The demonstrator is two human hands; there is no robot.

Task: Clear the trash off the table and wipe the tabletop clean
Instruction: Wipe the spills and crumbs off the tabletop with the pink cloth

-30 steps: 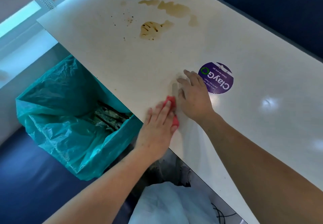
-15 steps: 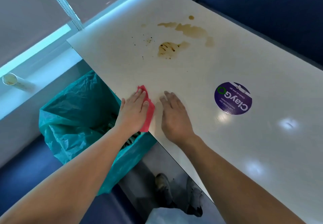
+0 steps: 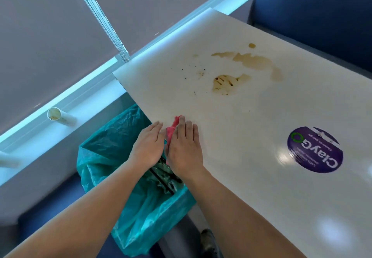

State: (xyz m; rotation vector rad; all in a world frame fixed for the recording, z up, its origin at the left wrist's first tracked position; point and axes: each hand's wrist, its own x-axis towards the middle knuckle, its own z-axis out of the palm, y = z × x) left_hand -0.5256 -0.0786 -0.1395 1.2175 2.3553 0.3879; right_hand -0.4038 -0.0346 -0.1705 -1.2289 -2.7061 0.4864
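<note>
Pressing: right grip [image 3: 184,149] flat, fingers straight, palm down on the red cloth [image 3: 171,132] at the table [image 3: 251,127] edge
Left grip [image 3: 149,147]: also flat and opened out, holding nothing, just beside the cloth, hanging over the teal bin bag [image 3: 104,153]
Cloth count: one, mostly hidden between both palms
Spill [image 3: 255,61]: two big brown patches plus little specks, further up the table, well apart from the cloth
Also: one purple sticker [image 3: 315,149], one cup [image 3: 60,116] lying on the ledge [image 3: 94,107]
</note>
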